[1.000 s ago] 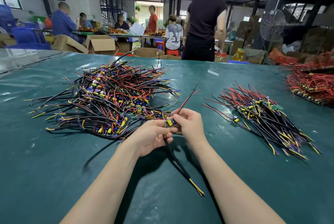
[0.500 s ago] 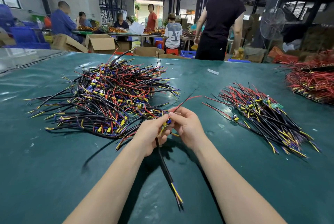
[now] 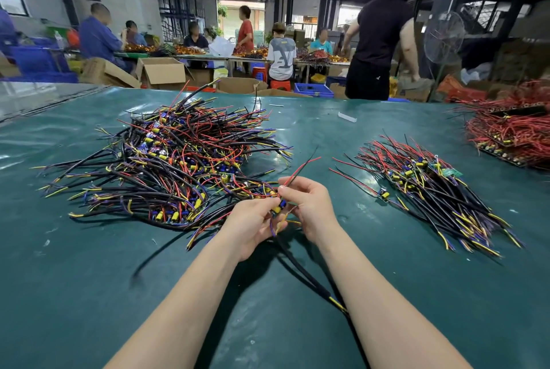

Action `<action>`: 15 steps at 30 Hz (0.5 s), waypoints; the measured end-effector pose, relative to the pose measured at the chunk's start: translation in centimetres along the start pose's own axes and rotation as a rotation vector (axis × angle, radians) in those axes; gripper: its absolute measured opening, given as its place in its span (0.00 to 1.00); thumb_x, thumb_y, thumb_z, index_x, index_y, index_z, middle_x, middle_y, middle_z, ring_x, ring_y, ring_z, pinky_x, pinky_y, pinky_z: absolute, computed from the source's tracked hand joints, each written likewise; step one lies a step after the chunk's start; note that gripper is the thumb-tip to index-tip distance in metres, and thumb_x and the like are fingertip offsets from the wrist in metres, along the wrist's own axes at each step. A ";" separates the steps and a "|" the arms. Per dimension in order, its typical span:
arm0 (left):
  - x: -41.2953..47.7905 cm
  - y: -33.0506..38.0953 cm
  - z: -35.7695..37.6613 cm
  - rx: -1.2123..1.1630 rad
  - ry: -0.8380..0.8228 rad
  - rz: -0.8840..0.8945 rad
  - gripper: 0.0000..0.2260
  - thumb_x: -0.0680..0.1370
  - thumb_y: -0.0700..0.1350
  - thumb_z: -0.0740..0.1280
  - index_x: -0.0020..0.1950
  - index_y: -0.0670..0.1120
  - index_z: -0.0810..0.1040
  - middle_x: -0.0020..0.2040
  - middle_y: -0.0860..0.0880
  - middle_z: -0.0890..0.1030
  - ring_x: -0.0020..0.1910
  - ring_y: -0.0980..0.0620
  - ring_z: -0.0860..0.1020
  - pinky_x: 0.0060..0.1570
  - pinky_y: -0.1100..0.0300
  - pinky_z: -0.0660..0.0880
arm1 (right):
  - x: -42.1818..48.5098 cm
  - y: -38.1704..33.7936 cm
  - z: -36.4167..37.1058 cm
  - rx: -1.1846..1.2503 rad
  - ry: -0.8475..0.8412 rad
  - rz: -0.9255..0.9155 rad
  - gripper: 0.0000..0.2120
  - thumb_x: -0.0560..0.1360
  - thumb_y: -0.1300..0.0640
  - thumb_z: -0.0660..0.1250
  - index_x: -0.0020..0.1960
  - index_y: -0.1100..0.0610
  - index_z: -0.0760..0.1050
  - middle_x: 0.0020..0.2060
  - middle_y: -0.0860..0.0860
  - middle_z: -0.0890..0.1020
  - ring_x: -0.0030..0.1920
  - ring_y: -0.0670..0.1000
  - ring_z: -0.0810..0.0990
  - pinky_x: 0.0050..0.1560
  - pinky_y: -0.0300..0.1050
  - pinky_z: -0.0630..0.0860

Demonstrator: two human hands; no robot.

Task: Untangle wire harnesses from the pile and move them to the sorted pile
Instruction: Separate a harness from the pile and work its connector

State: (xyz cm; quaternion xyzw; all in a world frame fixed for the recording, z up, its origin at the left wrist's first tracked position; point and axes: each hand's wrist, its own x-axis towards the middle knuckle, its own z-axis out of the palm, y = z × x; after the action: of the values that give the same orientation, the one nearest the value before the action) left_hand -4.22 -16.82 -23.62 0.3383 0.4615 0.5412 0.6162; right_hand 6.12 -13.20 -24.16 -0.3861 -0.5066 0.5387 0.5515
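A big tangled pile of wire harnesses (image 3: 166, 169), black, red, yellow and blue, lies on the green table at the left. The sorted pile (image 3: 428, 190) lies at the right with its wires roughly parallel. Between them, at the tangled pile's near right edge, my left hand (image 3: 253, 224) and my right hand (image 3: 309, 208) both pinch one wire harness (image 3: 306, 276) around its small yellow and blue component. Its red and black leads stick up to the right past my right fingers. Its black cable hangs toward me and ends under my right forearm.
A heap of red wires on boards (image 3: 512, 133) sits at the far right edge. A small white strip (image 3: 346, 117) lies at the back of the green table (image 3: 89, 294). A person in black (image 3: 381, 47) stands behind the table; others sit at distant benches among cardboard boxes.
The harness's black cable has swung from hanging straight down toward the right, under my right forearm. My hands stayed together at the pile's edge. The person in black walked further right.
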 end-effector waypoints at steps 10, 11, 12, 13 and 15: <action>-0.3 0.6 -0.2 0.101 -0.110 -0.123 0.14 0.82 0.45 0.54 0.39 0.45 0.72 0.24 0.52 0.76 0.20 0.59 0.73 0.22 0.68 0.73 | -0.1 -0.4 -0.3 -0.018 -0.217 0.093 0.08 0.75 0.66 0.62 0.40 0.59 0.77 0.21 0.45 0.74 0.21 0.41 0.70 0.25 0.31 0.68; -0.3 0.6 -0.2 0.109 -0.114 -0.094 0.14 0.82 0.45 0.54 0.39 0.45 0.72 0.24 0.52 0.77 0.20 0.60 0.73 0.21 0.70 0.71 | -0.1 -0.4 -0.1 -0.005 -0.217 0.089 0.09 0.76 0.66 0.62 0.40 0.59 0.77 0.20 0.45 0.73 0.21 0.42 0.68 0.23 0.31 0.67; -0.4 0.6 0.0 0.114 -0.108 -0.068 0.14 0.82 0.44 0.55 0.38 0.45 0.72 0.24 0.52 0.78 0.20 0.60 0.72 0.21 0.71 0.69 | -0.1 -0.4 0.0 0.002 -0.210 0.079 0.09 0.75 0.67 0.62 0.40 0.60 0.77 0.19 0.46 0.72 0.20 0.41 0.68 0.22 0.30 0.66; -0.4 0.6 0.1 0.116 -0.095 -0.047 0.14 0.82 0.43 0.55 0.38 0.45 0.72 0.24 0.52 0.78 0.19 0.61 0.72 0.20 0.72 0.68 | -0.2 -0.4 0.1 -0.006 -0.198 0.063 0.09 0.75 0.67 0.62 0.39 0.60 0.77 0.19 0.45 0.72 0.19 0.41 0.67 0.21 0.30 0.65; -0.5 0.6 0.2 0.118 -0.065 -0.021 0.13 0.81 0.42 0.57 0.38 0.43 0.74 0.23 0.52 0.77 0.19 0.62 0.71 0.18 0.72 0.66 | -0.3 -0.5 0.3 -0.047 -0.161 0.021 0.09 0.74 0.68 0.63 0.38 0.60 0.76 0.18 0.45 0.72 0.19 0.41 0.68 0.21 0.30 0.67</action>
State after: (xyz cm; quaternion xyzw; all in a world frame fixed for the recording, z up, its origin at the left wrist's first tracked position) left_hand -4.23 -17.17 -22.95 0.3866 0.4760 0.4953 0.6154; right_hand 6.00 -13.55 -23.69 -0.3597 -0.5576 0.5619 0.4939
